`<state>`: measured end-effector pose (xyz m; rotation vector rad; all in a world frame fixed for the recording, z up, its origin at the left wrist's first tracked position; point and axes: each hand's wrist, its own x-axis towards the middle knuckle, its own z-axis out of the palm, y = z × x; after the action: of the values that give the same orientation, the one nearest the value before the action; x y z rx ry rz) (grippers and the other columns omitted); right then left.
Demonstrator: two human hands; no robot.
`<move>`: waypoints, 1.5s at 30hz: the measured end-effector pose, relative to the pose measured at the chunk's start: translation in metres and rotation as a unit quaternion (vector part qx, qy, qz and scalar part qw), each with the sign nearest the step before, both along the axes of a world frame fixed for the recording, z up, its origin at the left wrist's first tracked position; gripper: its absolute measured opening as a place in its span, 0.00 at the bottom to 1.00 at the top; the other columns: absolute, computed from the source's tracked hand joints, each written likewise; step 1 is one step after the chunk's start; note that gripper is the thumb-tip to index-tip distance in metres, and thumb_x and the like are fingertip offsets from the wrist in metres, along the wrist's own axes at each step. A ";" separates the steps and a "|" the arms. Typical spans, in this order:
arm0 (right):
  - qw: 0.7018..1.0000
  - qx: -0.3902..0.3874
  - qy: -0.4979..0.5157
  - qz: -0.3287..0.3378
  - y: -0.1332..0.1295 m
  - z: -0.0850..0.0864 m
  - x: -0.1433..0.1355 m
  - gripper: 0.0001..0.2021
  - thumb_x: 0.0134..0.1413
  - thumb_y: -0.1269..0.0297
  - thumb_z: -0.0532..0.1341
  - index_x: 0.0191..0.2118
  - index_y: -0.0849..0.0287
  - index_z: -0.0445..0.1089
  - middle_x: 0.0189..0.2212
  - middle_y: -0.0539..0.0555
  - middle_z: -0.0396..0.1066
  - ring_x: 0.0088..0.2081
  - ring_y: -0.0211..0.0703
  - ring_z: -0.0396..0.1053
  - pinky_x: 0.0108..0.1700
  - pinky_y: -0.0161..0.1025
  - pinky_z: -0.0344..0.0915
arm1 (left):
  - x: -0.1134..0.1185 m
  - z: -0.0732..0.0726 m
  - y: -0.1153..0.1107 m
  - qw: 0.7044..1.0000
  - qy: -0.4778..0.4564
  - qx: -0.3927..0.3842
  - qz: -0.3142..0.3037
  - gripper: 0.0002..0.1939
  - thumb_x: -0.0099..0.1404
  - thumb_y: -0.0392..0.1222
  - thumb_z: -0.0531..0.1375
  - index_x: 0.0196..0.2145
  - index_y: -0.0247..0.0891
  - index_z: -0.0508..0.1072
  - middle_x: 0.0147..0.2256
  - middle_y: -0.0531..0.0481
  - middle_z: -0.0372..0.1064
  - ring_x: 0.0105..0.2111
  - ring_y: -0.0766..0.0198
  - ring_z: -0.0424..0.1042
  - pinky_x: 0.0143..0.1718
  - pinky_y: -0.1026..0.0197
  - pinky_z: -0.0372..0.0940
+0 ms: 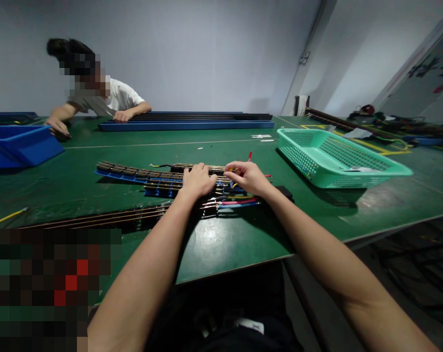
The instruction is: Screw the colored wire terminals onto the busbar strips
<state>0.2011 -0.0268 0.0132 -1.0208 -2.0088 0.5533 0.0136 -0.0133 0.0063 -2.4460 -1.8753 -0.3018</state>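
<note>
Several long strips with copper-coloured metal rails on blue and black bases (pixel 162 188) lie side by side on the green table. My left hand (pixel 199 181) rests over the strips near their right end, fingers curled down onto a railed strip and thumb apart. Just right of it, my right hand (pixel 247 176) is closed in a pinch at the wire ends. A yellow wire shows by its fingers, and a red wire tip (pixel 250 156) sticks up behind them. Nearer me, red and blue wires (pixel 239 202) run from a black railed strip (pixel 133 217) towards a black block (pixel 284 193).
A green perforated basket (pixel 316 180) stands to the right, a blue bin (pixel 19 146) at the left. Across the table, a person in a white shirt (pixel 122 95) leans over a long blue tray (pixel 184 126). Cables and strips lie at the far right. A yellow wire (pixel 7 216) lies left.
</note>
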 end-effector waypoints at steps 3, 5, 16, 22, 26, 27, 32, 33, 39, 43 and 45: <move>0.999 0.004 -0.037 0.036 -0.002 -0.005 -0.002 0.08 0.55 0.60 0.65 0.34 0.58 0.77 0.18 0.45 0.63 0.21 0.34 0.56 0.28 0.34 0.51 | -0.003 0.000 0.002 1.000 -0.004 -0.001 0.019 0.27 0.71 0.50 0.43 0.54 0.34 0.72 0.58 0.36 0.67 0.59 0.46 0.64 0.59 0.41 0.59; 0.997 0.004 -0.052 0.050 -0.003 -0.006 -0.002 0.07 0.55 0.60 0.65 0.34 0.58 0.78 0.19 0.45 0.64 0.22 0.34 0.57 0.29 0.34 0.52 | -0.004 -0.001 0.003 1.000 -0.003 0.001 0.026 0.27 0.71 0.50 0.43 0.54 0.34 0.72 0.58 0.36 0.67 0.59 0.47 0.64 0.59 0.41 0.58; 0.992 -0.015 0.120 -0.045 -0.017 -0.012 -0.005 0.13 0.58 0.50 0.62 0.35 0.55 0.66 0.20 0.43 0.59 0.22 0.35 0.56 0.26 0.34 0.52 | -0.005 -0.007 -0.001 1.000 -0.008 0.007 0.005 0.29 0.71 0.55 0.46 0.57 0.32 0.69 0.58 0.34 0.66 0.59 0.46 0.64 0.58 0.46 0.60; 0.925 -0.085 0.351 -0.116 -0.006 -0.008 0.006 0.21 0.60 0.36 0.52 0.37 0.49 0.52 0.21 0.39 0.56 0.14 0.30 0.47 0.18 0.30 0.50 | -0.004 -0.007 -0.002 1.000 -0.009 0.009 0.008 0.27 0.71 0.55 0.47 0.57 0.34 0.70 0.58 0.35 0.66 0.59 0.47 0.64 0.57 0.48 0.62; 0.799 -0.165 0.554 -0.165 -0.008 -0.001 0.010 0.21 0.58 0.41 0.60 0.36 0.50 0.53 0.22 0.40 0.60 0.14 0.26 0.46 0.16 0.27 0.46 | -0.005 -0.008 -0.002 1.000 -0.008 0.013 0.004 0.28 0.71 0.54 0.47 0.57 0.33 0.70 0.58 0.34 0.66 0.58 0.46 0.64 0.57 0.47 0.62; 0.788 -0.169 0.565 -0.176 -0.008 0.000 0.010 0.19 0.59 0.42 0.60 0.37 0.50 0.54 0.22 0.40 0.61 0.14 0.26 0.46 0.16 0.27 0.46 | -0.005 -0.008 -0.002 1.000 -0.008 0.013 0.004 0.28 0.71 0.54 0.47 0.57 0.33 0.70 0.58 0.34 0.66 0.58 0.46 0.64 0.57 0.47 0.62; 0.859 -0.133 0.450 -0.206 -0.011 -0.001 0.004 0.15 0.57 0.50 0.61 0.39 0.51 0.56 0.28 0.44 0.67 0.15 0.28 0.48 0.16 0.29 0.50 | -0.004 -0.008 -0.002 1.000 -0.005 0.009 0.009 0.27 0.72 0.54 0.47 0.57 0.34 0.70 0.58 0.35 0.66 0.58 0.47 0.64 0.57 0.48 0.62; 0.872 -0.122 0.428 -0.202 -0.014 -0.002 0.002 0.14 0.54 0.53 0.63 0.39 0.51 0.58 0.29 0.44 0.67 0.16 0.28 0.51 0.17 0.29 0.51 | -0.004 -0.008 -0.002 1.000 -0.006 0.009 0.010 0.27 0.71 0.54 0.47 0.57 0.34 0.70 0.58 0.35 0.66 0.58 0.47 0.64 0.57 0.47 0.62; 0.976 -0.010 0.174 -0.134 -0.042 -0.010 -0.017 0.10 0.54 0.63 0.62 0.43 0.55 0.68 0.30 0.48 0.67 0.26 0.35 0.63 0.28 0.34 0.62 | -0.003 -0.007 -0.003 1.000 -0.008 0.010 0.011 0.27 0.71 0.53 0.47 0.58 0.33 0.69 0.58 0.35 0.66 0.59 0.46 0.64 0.57 0.47 0.62; 0.994 0.016 0.068 -0.088 -0.056 -0.013 -0.027 0.08 0.56 0.65 0.60 0.42 0.56 0.70 0.31 0.50 0.71 0.27 0.38 0.66 0.30 0.36 0.63 | -0.003 -0.007 -0.004 1.000 -0.008 0.012 0.012 0.27 0.72 0.52 0.48 0.58 0.33 0.69 0.59 0.34 0.65 0.60 0.46 0.63 0.57 0.48 0.61; 0.995 0.032 0.035 -0.086 -0.057 -0.013 -0.029 0.08 0.55 0.67 0.59 0.41 0.55 0.70 0.31 0.51 0.72 0.26 0.38 0.65 0.30 0.36 0.62 | -0.004 -0.007 -0.004 1.000 -0.007 0.014 0.010 0.27 0.72 0.52 0.48 0.58 0.32 0.69 0.58 0.34 0.65 0.59 0.46 0.64 0.57 0.48 0.62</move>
<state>0.1717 -0.0835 -0.0003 -1.1070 -1.8459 0.4240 0.0098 -0.0174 -0.0008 -2.4125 -1.8866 -0.3437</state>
